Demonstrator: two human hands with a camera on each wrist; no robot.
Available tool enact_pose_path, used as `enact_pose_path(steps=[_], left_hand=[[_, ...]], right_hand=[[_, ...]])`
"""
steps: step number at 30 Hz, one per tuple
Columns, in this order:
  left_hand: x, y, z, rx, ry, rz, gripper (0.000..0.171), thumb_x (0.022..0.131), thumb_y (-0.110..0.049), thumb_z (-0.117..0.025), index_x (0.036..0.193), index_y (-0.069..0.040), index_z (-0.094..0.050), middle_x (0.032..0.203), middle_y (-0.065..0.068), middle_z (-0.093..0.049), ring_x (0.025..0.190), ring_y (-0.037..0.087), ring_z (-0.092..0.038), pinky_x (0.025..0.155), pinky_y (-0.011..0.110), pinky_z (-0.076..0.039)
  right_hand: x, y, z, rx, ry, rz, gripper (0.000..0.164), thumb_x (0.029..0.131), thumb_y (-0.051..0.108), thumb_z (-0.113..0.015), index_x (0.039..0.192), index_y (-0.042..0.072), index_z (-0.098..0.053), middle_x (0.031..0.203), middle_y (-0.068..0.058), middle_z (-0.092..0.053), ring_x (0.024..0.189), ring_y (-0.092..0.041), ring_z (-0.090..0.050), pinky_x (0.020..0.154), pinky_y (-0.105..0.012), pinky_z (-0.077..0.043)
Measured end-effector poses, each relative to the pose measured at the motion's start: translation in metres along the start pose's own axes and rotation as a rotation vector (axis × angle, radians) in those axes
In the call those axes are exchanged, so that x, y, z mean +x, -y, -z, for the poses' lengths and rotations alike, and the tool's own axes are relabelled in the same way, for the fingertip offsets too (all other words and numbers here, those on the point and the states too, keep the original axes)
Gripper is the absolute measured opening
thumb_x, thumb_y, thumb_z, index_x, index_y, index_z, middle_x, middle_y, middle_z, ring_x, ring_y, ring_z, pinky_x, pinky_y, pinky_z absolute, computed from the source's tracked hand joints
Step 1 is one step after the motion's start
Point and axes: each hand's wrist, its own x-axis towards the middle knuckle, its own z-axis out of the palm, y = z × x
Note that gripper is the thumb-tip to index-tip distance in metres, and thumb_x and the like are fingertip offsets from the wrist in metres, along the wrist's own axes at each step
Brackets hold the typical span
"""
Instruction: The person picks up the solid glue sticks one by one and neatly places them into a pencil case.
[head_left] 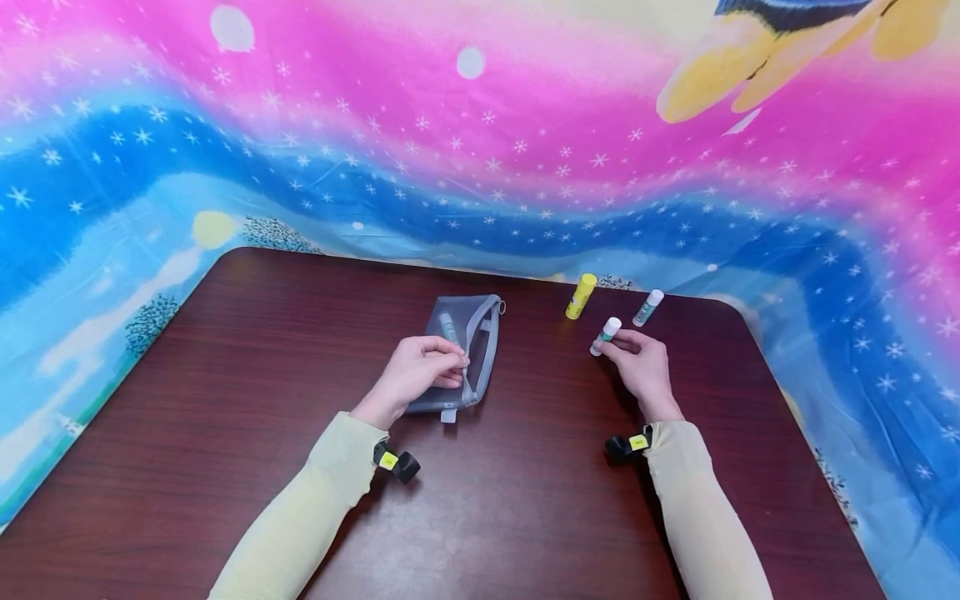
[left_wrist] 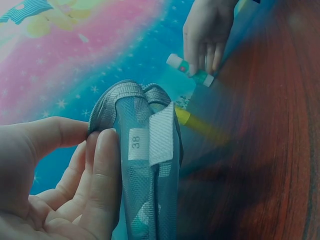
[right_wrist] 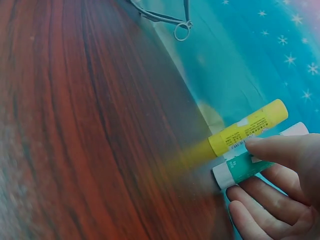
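My left hand (head_left: 416, 372) pinches the zipper edge of a grey mesh zip pouch (head_left: 444, 398), whose mouth gapes toward the right. Through the mesh a glue stick (head_left: 448, 327) shows inside. In the left wrist view the pouch (left_wrist: 137, 185) bears a small tag marked 38. My right hand (head_left: 642, 371) holds a white-capped green and white glue stick (right_wrist: 240, 168) between thumb and fingers, right of the pouch. Beyond that hand, a yellow glue stick (head_left: 581, 297) and another white-capped glue stick (head_left: 648, 308) stand upright on the table.
The dark red-brown wooden table (head_left: 225, 375) has rounded far corners. A colourful printed cloth (head_left: 420, 167) with snowflakes hangs along its back and sides. A metal ring (right_wrist: 182, 31) is attached at the pouch's zipper end. Black wrist cameras (head_left: 405, 467) sit on both sleeves.
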Motion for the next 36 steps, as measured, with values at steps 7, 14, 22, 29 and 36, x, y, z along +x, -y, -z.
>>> enact_pose_path(steps=[7,14,22,29,36], left_hand=[[-0.002,0.0,0.001,0.019,0.003,-0.002,0.018,0.093,-0.004,-0.071,0.107,0.008,-0.071,0.102,0.023,-0.072,0.075,0.021,-0.072,0.075,0.034,-0.062],[-0.002,0.0,0.001,0.022,0.01,-0.002,0.019,0.094,-0.005,-0.072,0.108,0.008,-0.07,0.106,0.026,-0.071,0.076,0.021,-0.072,0.076,0.034,-0.062],[-0.001,0.001,0.001,0.032,0.013,-0.004,0.02,0.093,-0.006,-0.072,0.108,0.007,-0.071,0.101,0.02,-0.072,0.077,0.023,-0.072,0.077,0.035,-0.062],[0.0,0.001,0.0,0.03,0.011,0.0,0.019,0.093,-0.006,-0.073,0.108,0.007,-0.072,0.101,0.019,-0.072,0.077,0.023,-0.072,0.077,0.035,-0.062],[0.0,0.002,0.001,0.026,0.009,0.002,0.02,0.093,-0.005,-0.072,0.109,0.008,-0.071,0.102,0.022,-0.072,0.076,0.022,-0.072,0.076,0.035,-0.062]], right_hand=[[-0.001,0.003,0.002,0.002,-0.004,-0.019,0.042,0.092,0.027,-0.078,0.126,0.003,-0.07,0.119,-0.017,-0.071,0.098,-0.009,-0.063,0.079,-0.019,-0.049],[-0.003,0.008,0.002,0.009,-0.011,0.003,0.042,0.092,0.028,-0.078,0.126,0.005,-0.071,0.12,-0.015,-0.071,0.101,-0.01,-0.063,0.082,-0.019,-0.05],[-0.004,0.011,0.0,0.079,-0.019,0.005,0.043,0.092,0.024,-0.078,0.128,0.003,-0.065,0.12,-0.015,-0.071,0.099,-0.006,-0.065,0.08,-0.018,-0.052],[-0.005,0.012,-0.002,0.112,-0.032,-0.001,0.041,0.091,0.026,-0.08,0.122,0.004,-0.065,0.112,-0.007,-0.073,0.098,-0.007,-0.065,0.08,-0.021,-0.053],[-0.004,0.015,-0.005,0.152,-0.046,0.005,0.039,0.09,0.026,-0.081,0.121,0.005,-0.067,0.111,-0.005,-0.072,0.098,-0.009,-0.065,0.086,-0.03,-0.055]])
